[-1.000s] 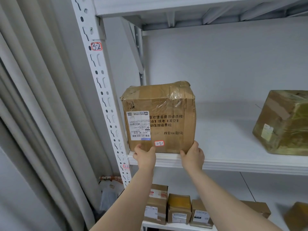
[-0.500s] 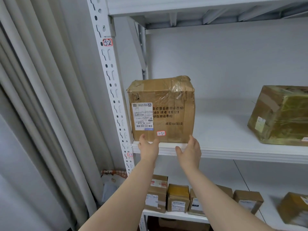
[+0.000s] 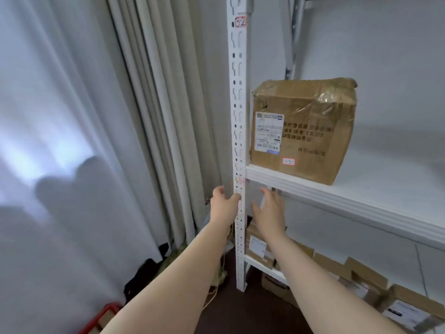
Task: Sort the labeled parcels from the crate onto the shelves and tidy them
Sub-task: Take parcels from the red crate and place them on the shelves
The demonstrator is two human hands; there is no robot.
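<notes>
A taped brown cardboard parcel (image 3: 305,131) with a white shipping label and a small red-edged sticker stands at the left end of the white shelf (image 3: 337,201), beside the slotted upright post (image 3: 238,141). Below the shelf's front edge, my left hand (image 3: 224,206) hangs in the air with relaxed fingers, just left of the post. My right hand (image 3: 269,213) is held open under the shelf edge, fingers spread. Neither hand touches the parcel. A corner of the red crate (image 3: 101,319) shows at the bottom left.
Several smaller labeled boxes (image 3: 361,280) sit on the lower shelf (image 3: 265,266). Pale curtains (image 3: 96,141) hang on the left. Dark items (image 3: 149,273) lie on the floor by the curtain foot. The post carries a red "3-2" tag (image 3: 240,22).
Both hands have let go of the parcel and dropped below the shelf edge. My view has swung left and down, bringing the curtains and the red crate corner into sight.
</notes>
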